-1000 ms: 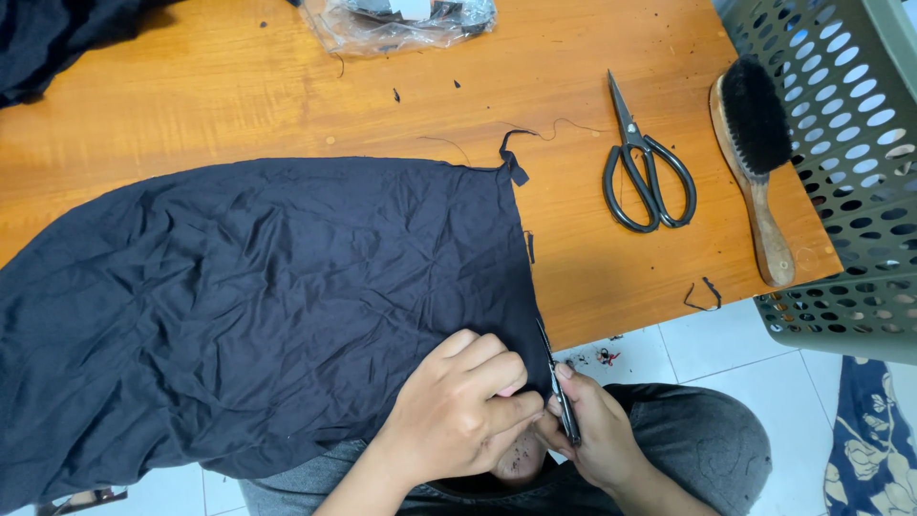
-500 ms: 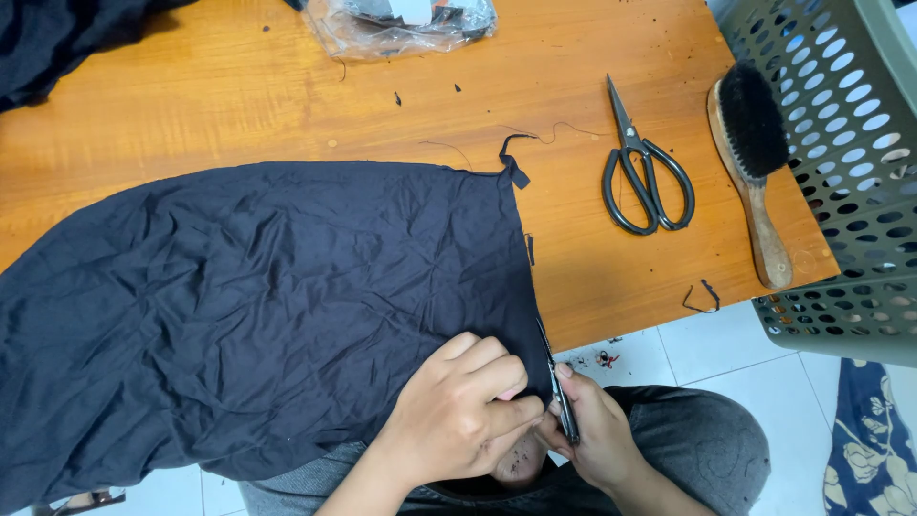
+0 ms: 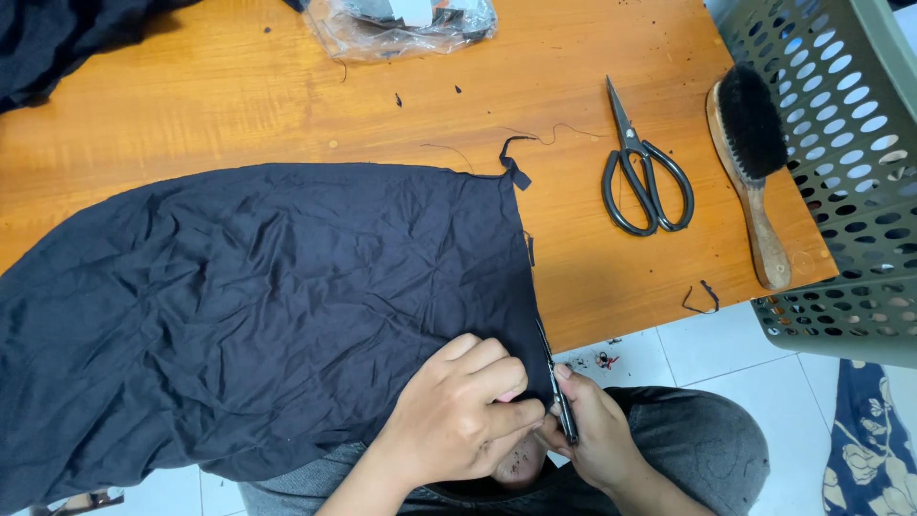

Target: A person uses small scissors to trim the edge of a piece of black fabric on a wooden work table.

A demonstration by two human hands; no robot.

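1. Dark navy, crinkled woven cloth (image 3: 267,306) lies spread across the near part of the orange wooden table (image 3: 239,105), its right edge hanging just over the table's front edge above the person's lap.
2. At that lower right edge the left hand (image 3: 458,420) has its fingers curled shut, pinching a fold of the cloth between thumb and fingertips.
3. Touching it on the right, the right hand (image 3: 592,430) is closed around a small slim black tool (image 3: 559,392), whose tip runs up along the cloth's seam; what kind of tool it is cannot be told for sure.
4. Judging from the loose black thread scraps (image 3: 702,298) on the table and the bits on the white tiled floor (image 3: 707,354), some trimming along the edge seems done. The hands work at the lowest stretch of that edge, so how much is left cannot be told.
5. Farther out, large black-handled scissors (image 3: 642,167) lie closed on the table, apart from the cloth.
6. Just beside them to the right rests a wooden-handled brush with black bristles (image 3: 750,172).
7. A grey-green perforated plastic basket (image 3: 841,162) stands at the table's right end, near the brush.
8. At the far edge sits a crumpled clear plastic bag (image 3: 401,24).
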